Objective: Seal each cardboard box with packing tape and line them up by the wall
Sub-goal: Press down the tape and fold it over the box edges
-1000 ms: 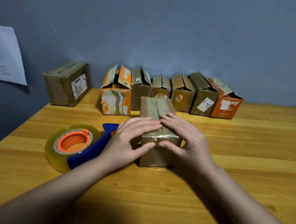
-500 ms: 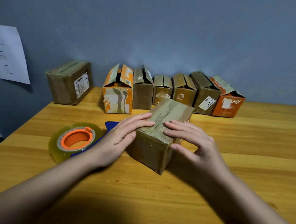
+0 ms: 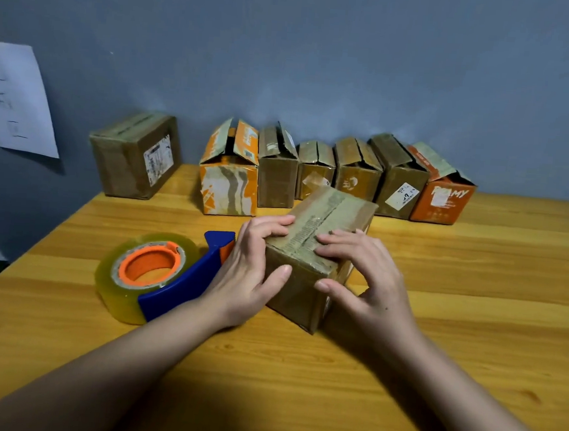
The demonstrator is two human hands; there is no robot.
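Box (image 3: 322,238) between both hands on table (image 3: 470,329), left hand (image 3: 248,273) and right hand (image 3: 369,282) gripping its near end, fingers curled on top, dispenser (image 3: 158,273) just left of left hand, unsealed boxes (image 3: 333,175) beyond by wall (image 3: 320,66)

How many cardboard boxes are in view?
8. One box gripped by both hands mid-table; one sealed box far left by the wall; six open-flapped boxes rowed along the wall.
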